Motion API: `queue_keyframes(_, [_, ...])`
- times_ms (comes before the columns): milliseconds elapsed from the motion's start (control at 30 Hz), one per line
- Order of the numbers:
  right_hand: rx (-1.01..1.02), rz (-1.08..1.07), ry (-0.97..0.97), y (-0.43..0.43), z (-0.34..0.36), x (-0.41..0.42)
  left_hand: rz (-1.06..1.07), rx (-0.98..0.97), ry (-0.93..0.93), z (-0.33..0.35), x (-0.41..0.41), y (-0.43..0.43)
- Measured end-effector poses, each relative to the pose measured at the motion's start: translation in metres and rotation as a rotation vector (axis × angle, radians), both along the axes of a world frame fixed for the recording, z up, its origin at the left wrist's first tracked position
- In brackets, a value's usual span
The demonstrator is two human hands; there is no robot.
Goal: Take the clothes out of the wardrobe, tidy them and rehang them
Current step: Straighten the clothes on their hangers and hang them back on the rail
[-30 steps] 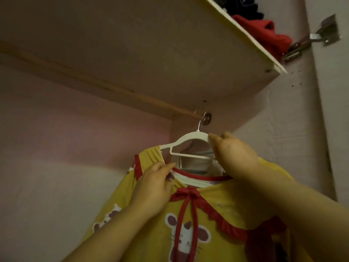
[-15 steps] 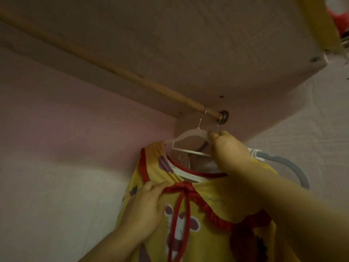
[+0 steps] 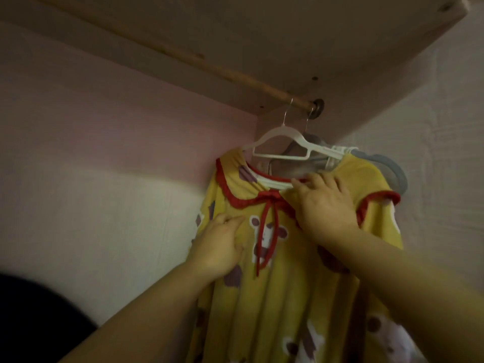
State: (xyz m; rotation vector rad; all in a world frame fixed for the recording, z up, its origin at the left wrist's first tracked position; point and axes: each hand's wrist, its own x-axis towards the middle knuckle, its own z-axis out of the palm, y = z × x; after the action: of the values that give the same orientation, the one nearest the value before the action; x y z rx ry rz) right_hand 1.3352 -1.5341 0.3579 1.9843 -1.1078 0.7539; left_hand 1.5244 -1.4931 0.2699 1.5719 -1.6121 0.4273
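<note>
At the lower left corner of the frame sits a dark blurred shape point(image 3: 39, 318); what it is cannot be told. Two bare forearms rise from the bottom edge toward the middle.

The left hand point(image 3: 220, 244), left of centre, lies flat against the front of a yellow dress point(image 3: 288, 297). Its fingers are loosely straight on the cloth and its thumb is spread below them; it grips nothing. The right hand point(image 3: 324, 208), just right of centre and higher, rests on the dress's collar. Its fingers point(image 3: 314, 179) are spread, and their tips touch the red-edged neckline. Whether they hook over that edge cannot be told.

The dress, with red trim, a red bow and animal prints, fills the lower middle and right. It hangs on a white hanger point(image 3: 288, 142) above centre. A grey hanger point(image 3: 387, 166) shows just behind it, to the right.

Both hooks sit over a wooden rail point(image 3: 209, 66), which runs from the upper left to a round bracket point(image 3: 318, 111). Above it the underside of a shelf point(image 3: 262, 35) spans the top. A pink back wall point(image 3: 104, 113) fills the left.
</note>
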Motion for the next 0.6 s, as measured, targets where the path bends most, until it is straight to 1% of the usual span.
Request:
queue_keyframes(100, [0.147, 0.043, 0.036, 0.024, -0.054, -0.020, 0.102, 0.110, -0.038, -0.017, -0.021, 0.031])
queue_keyframes(200, [0.312, 0.100, 0.082, 0.056, -0.117, -0.044, 0.160, 0.215, -0.069, -0.043, -0.047, 0.067])
queue_keyframes(333, [0.578, 0.171, 0.038, 0.104, -0.205, -0.087, 0.258, 0.433, -0.102, -0.093, -0.087, 0.120])
queue_keyframes(467, [0.777, 0.184, 0.015, 0.150, -0.278, -0.134, 0.263, 0.612, -0.121, -0.154, -0.133, 0.176])
queue_keyframes(600, [0.955, 0.152, 0.023, 0.198, -0.327, -0.176, 0.202, 0.761, -0.147, -0.210, -0.175, 0.227])
